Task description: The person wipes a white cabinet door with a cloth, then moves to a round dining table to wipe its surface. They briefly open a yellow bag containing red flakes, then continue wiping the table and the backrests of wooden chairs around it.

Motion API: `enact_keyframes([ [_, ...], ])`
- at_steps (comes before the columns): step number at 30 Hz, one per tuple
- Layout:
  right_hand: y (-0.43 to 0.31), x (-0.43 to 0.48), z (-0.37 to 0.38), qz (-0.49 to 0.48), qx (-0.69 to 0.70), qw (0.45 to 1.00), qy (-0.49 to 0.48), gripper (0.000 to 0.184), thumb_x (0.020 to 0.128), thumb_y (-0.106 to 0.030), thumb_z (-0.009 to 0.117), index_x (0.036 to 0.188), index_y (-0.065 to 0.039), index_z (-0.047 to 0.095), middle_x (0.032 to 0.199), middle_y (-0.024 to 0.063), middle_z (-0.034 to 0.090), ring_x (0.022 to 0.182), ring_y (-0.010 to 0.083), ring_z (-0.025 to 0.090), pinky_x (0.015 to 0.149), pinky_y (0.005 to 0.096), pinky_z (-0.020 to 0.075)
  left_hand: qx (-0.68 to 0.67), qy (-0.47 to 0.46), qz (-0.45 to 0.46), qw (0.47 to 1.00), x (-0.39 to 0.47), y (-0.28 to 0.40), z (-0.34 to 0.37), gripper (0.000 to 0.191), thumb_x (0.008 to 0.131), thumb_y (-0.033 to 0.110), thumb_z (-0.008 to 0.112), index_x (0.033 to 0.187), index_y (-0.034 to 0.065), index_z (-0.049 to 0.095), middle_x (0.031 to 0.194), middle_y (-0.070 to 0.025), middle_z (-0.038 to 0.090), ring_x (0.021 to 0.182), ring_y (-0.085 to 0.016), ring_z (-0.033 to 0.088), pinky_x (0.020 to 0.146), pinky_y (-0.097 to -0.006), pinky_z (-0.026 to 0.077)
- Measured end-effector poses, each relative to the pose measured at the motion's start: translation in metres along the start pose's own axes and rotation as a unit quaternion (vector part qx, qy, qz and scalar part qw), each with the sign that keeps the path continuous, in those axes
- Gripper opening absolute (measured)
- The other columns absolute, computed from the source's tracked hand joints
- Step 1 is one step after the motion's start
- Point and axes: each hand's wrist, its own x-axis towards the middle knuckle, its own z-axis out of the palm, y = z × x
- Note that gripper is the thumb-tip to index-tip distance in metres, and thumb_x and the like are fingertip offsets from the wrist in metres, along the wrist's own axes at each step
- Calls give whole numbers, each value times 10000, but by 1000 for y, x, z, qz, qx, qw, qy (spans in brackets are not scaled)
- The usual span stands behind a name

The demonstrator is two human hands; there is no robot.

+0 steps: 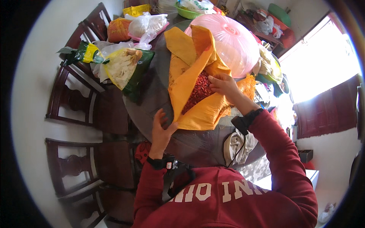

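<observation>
An orange woven sack point(185, 82) lies on the round dark table point(196, 145), its mouth spread apart. Dried red chilli pieces point(199, 89) show inside the opening. My right hand point(225, 85) is over the right side of that opening, fingers curled and their tips at the chilli. Whether it pinches the sack's edge or some pieces cannot be told. My left hand point(162, 134) is at the sack's lower left corner, its fingers apart. Its thumb tip meets the orange cloth or lies just beside it.
A pink mesh food cover point(233, 42) stands behind the sack. Filled plastic bags point(122, 68) crowd the table's left edge, with a light green basin point(188, 12) at the back. A crumpled beige cloth point(238, 145) lies near me on the right. Dark wooden chairs point(111, 111) line the left.
</observation>
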Motion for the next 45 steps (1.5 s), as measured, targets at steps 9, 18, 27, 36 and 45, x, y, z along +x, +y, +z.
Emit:
enact_keyframes([
  [9, -23, 60, 83, -113, -6, 969, -220, 850, 984, -363, 723, 1625, -33, 274, 1496, 95, 498, 1269, 231, 551, 1066, 378, 441, -133, 11, -53, 990, -20, -13, 12, 153, 1093, 138, 532, 1118, 11, 614, 1010, 13, 595, 894, -67, 518, 828, -240, 462],
  [18, 10, 88, 69, -251, -487, 807, -222, 793, 839, -377, 816, 1473, -2, 522, 1456, 260, 560, 1279, 403, 598, 1048, 459, 508, -234, 55, -26, 970, -25, -41, 18, 171, 1103, 153, 523, 1221, 43, 579, 1154, 0, 615, 1058, -100, 561, 954, -287, 468],
  [27, 79, 109, 60, -156, -590, 772, -180, 1191, 720, -357, 886, 1644, -56, 199, 1643, 395, 123, 1323, 555, 512, 1109, 505, 465, -197, 14, -2, 980, -31, -37, 31, 245, 1080, 88, 530, 1302, -9, 572, 1215, -39, 551, 1123, -131, 520, 1041, -283, 400],
  [36, 52, 180, 127, -260, -569, 766, -149, 965, 748, -200, 830, 1586, -84, 367, 1598, 282, 308, 1223, 475, 601, 995, 478, 546, -124, 7, 17, 992, -26, -33, 40, 277, 1086, 88, 519, 1345, 1, 558, 1238, -32, 570, 1154, -122, 530, 1050, -279, 404],
  [45, 75, 136, 68, -286, -600, 684, -299, 554, 799, -5, 647, 1343, -91, 595, 1345, 242, 555, 1135, 454, 642, 931, 515, 554, -213, 6, -13, 977, -15, -31, 42, 316, 1101, 106, 514, 1395, -8, 532, 1284, -38, 594, 1157, -121, 544, 1051, -290, 427],
])
